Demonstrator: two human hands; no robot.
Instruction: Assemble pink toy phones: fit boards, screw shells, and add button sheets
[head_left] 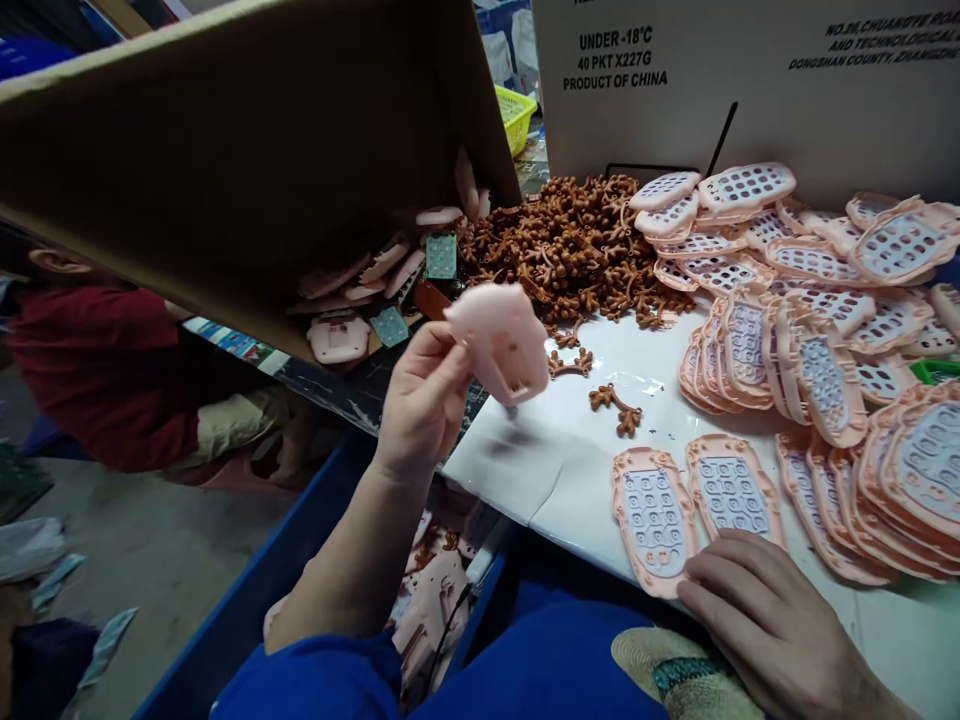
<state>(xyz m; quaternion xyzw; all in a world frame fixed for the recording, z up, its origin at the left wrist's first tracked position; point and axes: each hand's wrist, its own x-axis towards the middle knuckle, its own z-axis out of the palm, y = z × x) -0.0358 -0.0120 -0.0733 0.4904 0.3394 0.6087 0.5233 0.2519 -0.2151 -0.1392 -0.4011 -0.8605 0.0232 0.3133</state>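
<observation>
My left hand (424, 400) pinches the edge of a pale pink plastic shell (502, 345) between thumb and fingers. The shell is raised above the table's left edge, with a rectangular opening in its lower part. My right hand (765, 620) lies with fingers stretched out by the front edge, holding nothing. Its fingertips are at the lower ends of two pink toy-phone-like front panels, a left panel (654, 515) and a right panel (733, 485), both with white keypad pieces set in them. Just behind these are loose brown antler-shaped pieces (616, 408).
Brown antler-shaped pieces are heaped (570, 240) at the back. Stacked pink panels (825, 280) fill the right side. A tipped cardboard box (247, 150) holds pink shells and green circuit boards (441, 257). Below is a blue bin (300, 570) with pink parts. Another person (97, 370) sits left.
</observation>
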